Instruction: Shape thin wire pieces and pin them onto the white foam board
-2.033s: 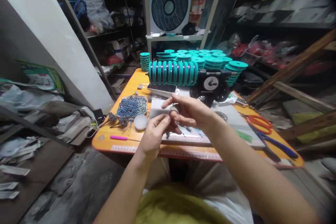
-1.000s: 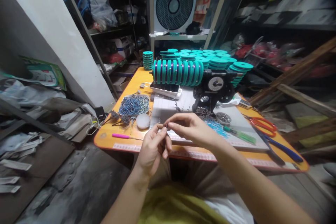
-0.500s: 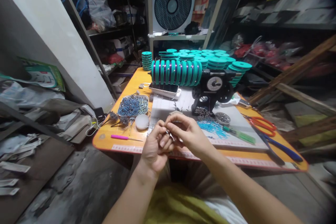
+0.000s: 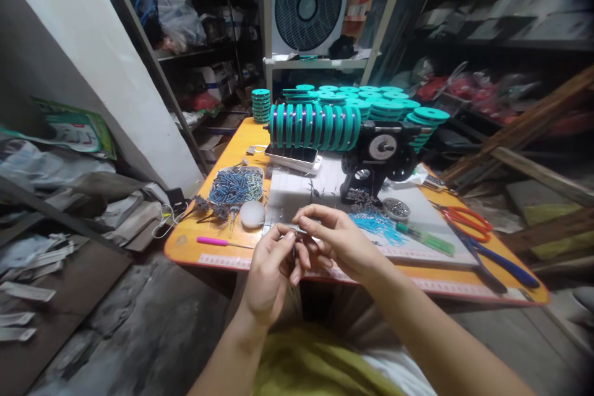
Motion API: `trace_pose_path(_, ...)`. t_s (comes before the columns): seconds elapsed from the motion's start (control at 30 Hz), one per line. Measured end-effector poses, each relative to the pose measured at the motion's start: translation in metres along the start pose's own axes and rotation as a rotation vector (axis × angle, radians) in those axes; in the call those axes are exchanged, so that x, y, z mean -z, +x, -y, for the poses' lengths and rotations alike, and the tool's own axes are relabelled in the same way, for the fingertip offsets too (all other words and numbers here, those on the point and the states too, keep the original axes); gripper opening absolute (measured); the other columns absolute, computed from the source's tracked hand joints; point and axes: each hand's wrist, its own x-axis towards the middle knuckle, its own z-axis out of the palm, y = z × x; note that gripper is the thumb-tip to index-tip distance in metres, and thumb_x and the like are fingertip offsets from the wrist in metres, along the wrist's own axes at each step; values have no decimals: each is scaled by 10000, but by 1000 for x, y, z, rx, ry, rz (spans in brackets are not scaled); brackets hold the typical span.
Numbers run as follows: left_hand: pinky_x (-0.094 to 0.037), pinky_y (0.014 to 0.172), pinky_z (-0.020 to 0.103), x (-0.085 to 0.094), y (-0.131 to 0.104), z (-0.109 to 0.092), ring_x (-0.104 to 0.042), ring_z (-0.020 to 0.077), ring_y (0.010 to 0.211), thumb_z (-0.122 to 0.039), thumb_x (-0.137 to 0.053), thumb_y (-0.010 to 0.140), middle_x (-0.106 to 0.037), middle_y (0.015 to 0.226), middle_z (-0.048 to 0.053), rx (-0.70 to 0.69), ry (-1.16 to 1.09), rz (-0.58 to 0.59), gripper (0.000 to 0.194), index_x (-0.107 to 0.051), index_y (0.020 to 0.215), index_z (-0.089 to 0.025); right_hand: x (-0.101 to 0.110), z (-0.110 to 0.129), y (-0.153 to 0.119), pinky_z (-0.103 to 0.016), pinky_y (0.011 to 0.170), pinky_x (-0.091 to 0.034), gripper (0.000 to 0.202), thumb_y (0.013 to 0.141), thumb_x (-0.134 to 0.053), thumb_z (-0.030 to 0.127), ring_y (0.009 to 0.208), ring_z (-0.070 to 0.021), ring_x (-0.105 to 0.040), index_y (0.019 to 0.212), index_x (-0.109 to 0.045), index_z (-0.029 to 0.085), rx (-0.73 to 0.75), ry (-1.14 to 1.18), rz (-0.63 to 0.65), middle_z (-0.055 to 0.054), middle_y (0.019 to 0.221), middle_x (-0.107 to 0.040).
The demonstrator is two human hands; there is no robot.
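My left hand [image 4: 271, 269] is closed, thumb against forefinger, on a small thin piece [image 4: 294, 251] that looks dark and hangs below the fingertips. Its other fingers curl loosely. Close against it, my right hand [image 4: 341, 238] pinches at a tiny pale, thin bit [image 4: 301, 231] between the two sets of fingertips. What exactly these bits are is too small to tell. Beyond the hands lie a white board [image 4: 288, 195], a heap of thin light-blue pieces [image 4: 380, 228] and a round dish of small metal bits [image 4: 396, 208].
A black winding machine [image 4: 366, 176] carries a row of teal spools [image 4: 315, 127]; more teal spools [image 4: 390, 108] stand behind. Left are a tray of dark-blue tubes [image 4: 236, 185], a white round lid [image 4: 253, 215] and a pink screwdriver [image 4: 212, 241]. Right are red-handled scissors [image 4: 468, 223] and blue-handled pliers [image 4: 505, 265].
My fingers have shifted: the left hand has tilted and dropped slightly, and its fingers now show a dark thin piece. A pale thin bit shows between the fingertips. The view has moved slightly.
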Motion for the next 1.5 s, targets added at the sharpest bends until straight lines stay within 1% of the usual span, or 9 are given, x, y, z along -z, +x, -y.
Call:
trace_pose_path(0.13,-278,420,149,6,-1,3,-411,39,414,-317,-547,919,-601,589,-27,-31,81,8,161,-490,869,-174,5,4,-1,-173,377,-347,306,867,-627,455,427,-71,-441,1034,-634,199,94,-313,-62,47,573,-521)
trace_pose_path(0.33,-466,704,238,13,-7,16,-578,106,727,-266,-520,943,-647,876,14,-190,454,-65,228,-445,1154,-224,21,25,14,-243,536,-403,273,927,-541,345,528,-124,-530,1111,-598,152,573,-853,-565,7,617,-593)
trace_pose_path(0.53,-465,954,362,16,-9,31,-598,193,1089,-217,-477,946,-605,1168,94,-287,684,-109,380,-395,1314,-258,31,41,36,-290,596,-372,210,886,-562,284,550,-174,-568,910,-707,135,477,-1213,-521,-42,586,-644)
trace_pose_path(0.73,-363,1108,439,17,-16,26,-398,237,1364,-199,-464,950,-350,1512,102,-432,863,-152,471,-348,1398,-286,32,51,24,-245,543,-384,312,915,-519,334,486,-120,-528,729,-691,151,452,-1130,-458,-18,549,-634)
trace_pose_path(0.9,-373,1076,427,4,-4,13,-445,229,1295,-166,-451,948,-497,1382,77,-622,1075,-92,397,-472,1327,-282,25,63,9,-185,392,-312,361,913,-533,451,359,-52,-400,768,-660,146,363,-749,-312,19,518,-588)
trace_pose_path(1.03,-407,1015,405,-7,17,11,-492,230,1211,-235,-465,956,-520,1345,100,-529,1066,15,422,-424,1375,-251,18,71,5,-148,325,-232,344,867,-607,464,314,-22,-335,769,-642,136,274,-413,-184,39,493,-548)
trace_pose_path(1.2,-431,897,384,-15,28,17,-531,252,1058,-376,-560,911,-576,1153,108,-457,1021,-18,376,-531,1254,-225,11,76,-1,-111,317,-217,293,840,-656,408,350,-24,-366,759,-649,127,188,-146,-70,41,480,-525)
trace_pose_path(1.33,-409,770,302,-21,13,17,-559,205,867,-405,-482,951,-598,871,52,-299,802,33,252,-599,866,-199,10,79,-8,-100,296,-180,257,815,-681,374,330,-5,-297,756,-660,125,153,10,-41,50,477,-511)
trace_pose_path(1.5,-357,677,254,-19,-16,18,-472,126,644,-445,-479,953,-520,643,-8,28,319,194,335,-577,787,-172,14,59,-14,-113,291,-114,287,863,-627,381,294,1,-192,902,-706,108,17,47,62,75,419,-459)
